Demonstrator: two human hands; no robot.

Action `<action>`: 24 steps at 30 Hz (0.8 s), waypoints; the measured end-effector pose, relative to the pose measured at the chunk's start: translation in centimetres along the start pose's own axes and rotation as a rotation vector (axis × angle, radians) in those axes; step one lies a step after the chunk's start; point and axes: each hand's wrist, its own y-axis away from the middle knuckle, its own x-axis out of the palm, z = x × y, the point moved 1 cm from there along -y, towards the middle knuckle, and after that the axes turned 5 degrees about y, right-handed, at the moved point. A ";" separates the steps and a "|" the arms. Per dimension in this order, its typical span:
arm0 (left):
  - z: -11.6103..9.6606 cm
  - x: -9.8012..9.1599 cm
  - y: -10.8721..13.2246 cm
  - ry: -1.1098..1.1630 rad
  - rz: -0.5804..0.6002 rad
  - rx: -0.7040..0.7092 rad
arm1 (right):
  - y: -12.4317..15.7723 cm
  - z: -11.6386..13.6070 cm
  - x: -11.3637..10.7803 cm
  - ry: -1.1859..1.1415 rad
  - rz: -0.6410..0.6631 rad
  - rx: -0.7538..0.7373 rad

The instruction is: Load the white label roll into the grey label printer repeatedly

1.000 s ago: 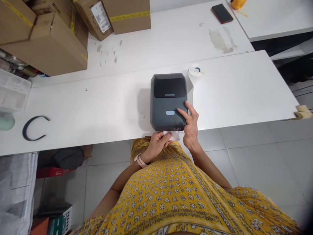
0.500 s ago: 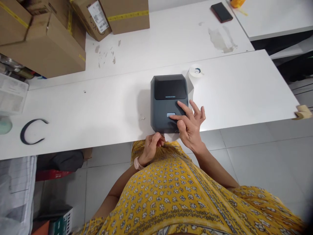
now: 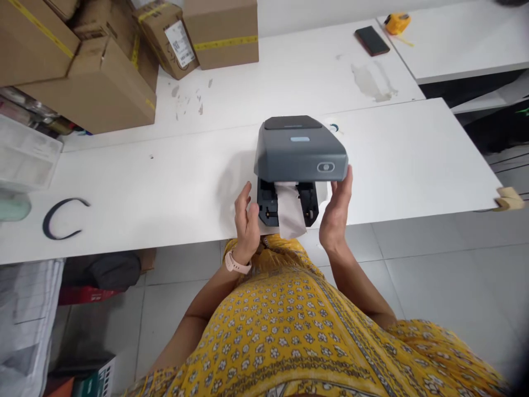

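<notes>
A dark grey label printer stands at the table's front edge with its lid [image 3: 301,151] raised and the black base [image 3: 268,204] exposed below. From the base a strip of white label paper [image 3: 291,212] hangs forward over the table edge. My right hand [image 3: 338,209] holds the lid at its right front corner, some fingers hidden behind it. Beside the left side of the base is my left hand [image 3: 247,223], open, thumb and fingers apart. A paper roll [image 3: 334,128] behind the printer is mostly covered by the lid.
Cardboard boxes [image 3: 111,82] fill the back left of the white table [image 3: 185,187]. A black curved band [image 3: 47,218] lies at the left. A phone [image 3: 372,41] and a yellow tape measure [image 3: 397,23] rest at the back right.
The printer's lid has swung up from closed, uncovering the base and paper. My right hand has moved from the top button to the lid's right corner; my left hand has risen beside the base.
</notes>
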 end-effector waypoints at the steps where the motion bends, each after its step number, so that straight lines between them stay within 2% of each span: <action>1: 0.3 0.2 -0.9 -0.004 -0.002 -0.016 | -1.2 0.2 -0.1 0.017 -0.006 -0.055; 5: 1.8 0.9 -5.0 -0.037 0.035 -0.109 | -7.1 0.5 -0.1 0.094 -0.015 -0.175; 8: 2.4 1.1 -7.8 -0.108 0.100 -0.160 | -11.3 0.4 0.2 0.139 -0.036 -0.201; 10: 2.3 1.1 -9.1 -0.203 0.159 -0.168 | -13.0 0.3 0.2 0.169 -0.048 -0.203; 13: 1.3 0.7 -9.6 -0.356 0.199 -0.145 | -13.3 0.3 0.0 0.213 -0.079 -0.232; 16: -0.2 0.5 -9.5 -0.486 0.192 -0.124 | -11.8 0.3 -0.3 0.248 -0.068 -0.233; 18: -1.0 0.7 -9.5 -0.590 0.238 -0.137 | -10.8 0.2 0.1 0.311 0.121 -0.275; 21: -1.5 1.1 -9.9 -0.726 0.326 -0.169 | -10.2 0.0 1.4 0.510 0.578 -0.440; 24: -1.5 1.4 -10.2 -0.801 0.349 -0.162 | -10.5 0.2 2.7 0.731 0.839 -0.545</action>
